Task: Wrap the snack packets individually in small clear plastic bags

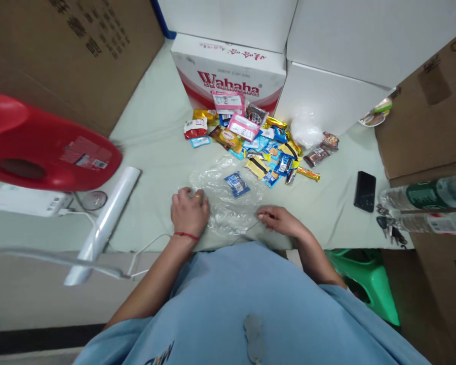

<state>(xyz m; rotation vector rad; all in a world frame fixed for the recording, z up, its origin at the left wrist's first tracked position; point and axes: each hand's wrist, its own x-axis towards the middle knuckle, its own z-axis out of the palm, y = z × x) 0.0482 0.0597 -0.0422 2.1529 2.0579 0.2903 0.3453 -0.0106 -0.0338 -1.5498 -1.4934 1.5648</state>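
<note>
A clear, crinkled plastic bag [228,215] lies spread on the table between my hands. My left hand [190,213], with a red cord at the wrist, has its fingers curled down on the bag's left edge. At the right edge, my right hand [281,221] pinches the plastic between thumb and fingers. One small blue snack packet [236,184] rests on the bag's upper part; whether it is inside or on top, I cannot tell. Beyond the bag is a loose pile of wrapped snacks [245,126] in pink, yellow, blue and brown wrappers.
Behind the snacks stands a Wahaha carton [230,76], with crumpled white plastic [306,129] to its right. A phone [365,191], keys [391,228] and water bottles [425,195] lie right. Left are a red plastic object [49,147], white roll [102,223] and power strip [30,200].
</note>
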